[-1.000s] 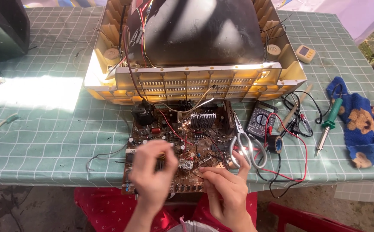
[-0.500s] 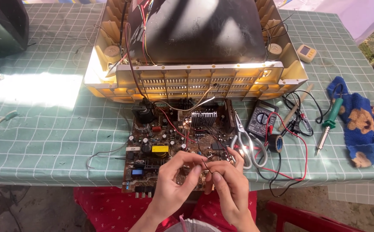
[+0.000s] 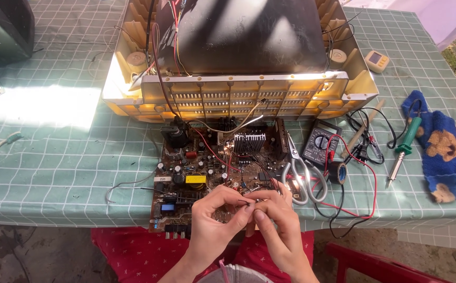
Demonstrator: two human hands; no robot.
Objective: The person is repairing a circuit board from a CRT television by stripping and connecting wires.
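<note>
Board work midway: left hand and right hand pinch a small part, too tiny to identify, over the circuit board at 6 o'clock; scissors, soldering iron idle at 3 o'clock.

Left hand moved right across the circuit board: a second ago it lay flat on the board's left front part, fingers spread, apart from the right hand. Half a second ago both hands were closing in together. Now they meet over the board's front edge, fingertips touching and pinched at one spot; what sits between them is too small to tell. The board's yellow part, covered earlier, now shows.
</note>
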